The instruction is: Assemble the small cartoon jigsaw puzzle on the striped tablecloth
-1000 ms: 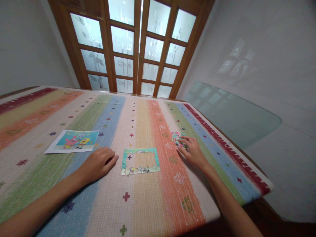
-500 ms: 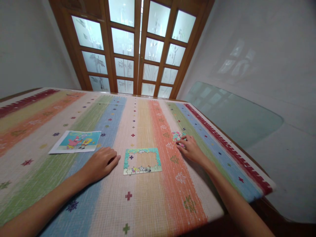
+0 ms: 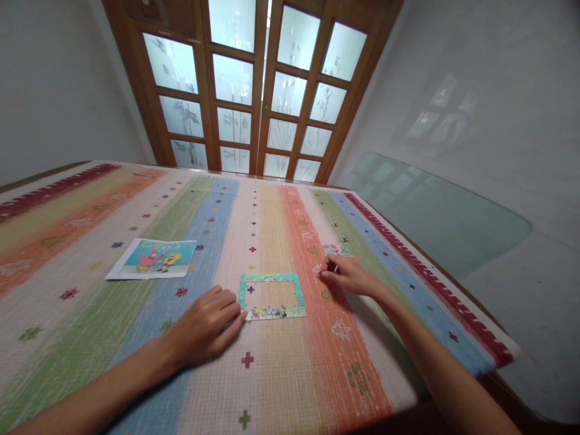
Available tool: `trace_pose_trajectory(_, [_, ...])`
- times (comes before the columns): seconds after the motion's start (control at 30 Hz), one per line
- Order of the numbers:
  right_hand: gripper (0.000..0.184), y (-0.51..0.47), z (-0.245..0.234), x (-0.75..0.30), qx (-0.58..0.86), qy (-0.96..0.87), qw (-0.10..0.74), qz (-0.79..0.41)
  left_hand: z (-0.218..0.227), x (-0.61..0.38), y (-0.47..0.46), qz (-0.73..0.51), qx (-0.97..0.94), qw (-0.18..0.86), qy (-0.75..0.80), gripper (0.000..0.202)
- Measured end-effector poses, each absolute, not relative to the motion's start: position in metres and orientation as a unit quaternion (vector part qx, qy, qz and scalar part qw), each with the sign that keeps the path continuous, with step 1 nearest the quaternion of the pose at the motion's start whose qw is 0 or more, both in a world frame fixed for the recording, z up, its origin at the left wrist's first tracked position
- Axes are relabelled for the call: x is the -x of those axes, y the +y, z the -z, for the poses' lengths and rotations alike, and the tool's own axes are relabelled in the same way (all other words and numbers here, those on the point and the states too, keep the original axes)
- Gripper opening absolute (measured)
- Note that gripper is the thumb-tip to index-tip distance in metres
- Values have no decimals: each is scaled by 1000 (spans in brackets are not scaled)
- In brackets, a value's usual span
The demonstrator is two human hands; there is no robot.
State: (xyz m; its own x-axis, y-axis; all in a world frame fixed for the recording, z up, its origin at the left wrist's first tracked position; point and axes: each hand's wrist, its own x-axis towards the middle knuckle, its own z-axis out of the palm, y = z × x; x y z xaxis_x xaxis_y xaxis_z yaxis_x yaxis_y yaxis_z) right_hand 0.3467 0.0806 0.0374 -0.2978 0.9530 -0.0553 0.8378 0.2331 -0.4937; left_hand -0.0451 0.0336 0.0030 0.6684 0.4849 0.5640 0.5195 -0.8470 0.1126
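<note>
On the bench (image 3: 281, 374), the puzzle frame (image 3: 300, 295) lay right by the left hand's (image 3: 206, 324) curled fingers; the right hand's (image 3: 351, 276) fingers bunched near loose pieces (image 3: 333, 249), either hand's grip indiscernible. A SpongeBob picture (image 3: 159, 260) lay farther left.

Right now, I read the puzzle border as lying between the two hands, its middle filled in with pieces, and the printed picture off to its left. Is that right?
Not quite: the middle of the puzzle border is unfilled, with tablecloth showing through it in the head view. It does lie between the hands, with the printed picture to its left.
</note>
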Motion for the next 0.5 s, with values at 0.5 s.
trace_pose_trajectory(0.5, [20,66,-39,-230,374,-807,167,-426,-8,12,-23,228,946,-25,-228,33])
